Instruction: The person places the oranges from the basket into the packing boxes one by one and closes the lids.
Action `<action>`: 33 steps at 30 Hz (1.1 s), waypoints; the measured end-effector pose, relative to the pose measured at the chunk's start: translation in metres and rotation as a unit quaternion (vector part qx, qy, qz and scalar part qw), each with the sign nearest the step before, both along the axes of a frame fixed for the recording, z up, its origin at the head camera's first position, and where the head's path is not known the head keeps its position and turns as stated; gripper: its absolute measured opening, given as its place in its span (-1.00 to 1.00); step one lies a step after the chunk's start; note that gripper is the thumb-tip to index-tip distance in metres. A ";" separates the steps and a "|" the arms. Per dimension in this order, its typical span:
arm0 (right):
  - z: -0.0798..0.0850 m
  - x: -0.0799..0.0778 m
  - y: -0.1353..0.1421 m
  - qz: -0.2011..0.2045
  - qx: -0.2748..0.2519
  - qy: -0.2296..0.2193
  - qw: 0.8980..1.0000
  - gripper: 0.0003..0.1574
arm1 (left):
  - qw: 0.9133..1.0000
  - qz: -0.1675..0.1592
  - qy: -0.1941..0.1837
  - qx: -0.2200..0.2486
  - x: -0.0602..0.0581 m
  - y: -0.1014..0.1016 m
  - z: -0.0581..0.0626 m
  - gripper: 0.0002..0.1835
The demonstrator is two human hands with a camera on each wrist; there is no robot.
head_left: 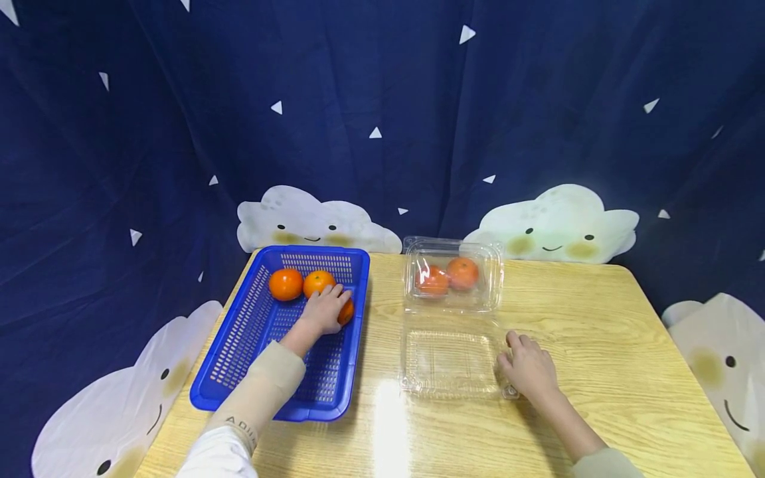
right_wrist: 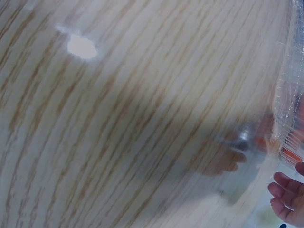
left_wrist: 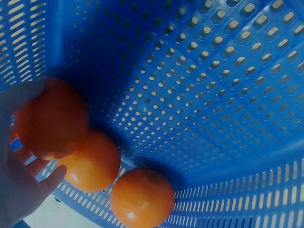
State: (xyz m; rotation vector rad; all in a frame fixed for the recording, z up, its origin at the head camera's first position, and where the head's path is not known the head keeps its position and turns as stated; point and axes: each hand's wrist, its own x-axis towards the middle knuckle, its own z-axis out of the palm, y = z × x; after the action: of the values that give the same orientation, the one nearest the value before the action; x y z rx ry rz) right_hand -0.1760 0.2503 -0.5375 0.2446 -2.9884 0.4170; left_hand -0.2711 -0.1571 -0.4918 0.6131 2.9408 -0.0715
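Note:
Inside the blue plastic basket [head_left: 352, 372], my left hand [head_left: 325, 310] grips an orange [head_left: 346, 312] near the right wall. The left wrist view shows thumb and fingers around this orange [left_wrist: 54, 121]. Beside it in the basket lie two more oranges, one [head_left: 319, 282] close to the hand and another [head_left: 285, 284] farther left. A clear plastic clamshell box [head_left: 412, 392] lies unfolded right of the basket, with two oranges [head_left: 463, 273] in its far half. My right hand [head_left: 530, 366] is at the right edge of its near half, fingers loosely bent and holding nothing.
Both containers stand on a light wooden table [head_left: 597, 332]. Behind it hangs a dark blue curtain [head_left: 382, 99] with white triangles and cloud faces. Part of the clear box shows at the right edge of the right wrist view.

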 end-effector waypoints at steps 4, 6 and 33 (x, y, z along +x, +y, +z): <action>0.000 0.001 0.000 0.003 0.002 0.005 1.000 -0.63 | 1.000 -0.007 0.005 -0.013 -0.002 0.000 -0.006 -0.20; 0.000 0.001 0.000 0.004 0.005 0.007 1.000 -0.63 | 1.000 -0.010 0.012 -0.014 -0.002 0.000 -0.010 -0.20; 0.003 0.002 -0.002 -0.010 0.025 -0.001 1.000 -0.59 | 1.000 -0.003 0.023 0.004 -0.004 0.000 -0.014 -0.14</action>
State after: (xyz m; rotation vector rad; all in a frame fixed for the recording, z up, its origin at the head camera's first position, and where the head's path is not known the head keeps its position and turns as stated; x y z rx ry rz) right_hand -0.1739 0.2485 -0.5342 0.2175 -3.0034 0.3404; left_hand -0.2750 -0.1567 -0.5059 0.6300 2.9850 -0.0762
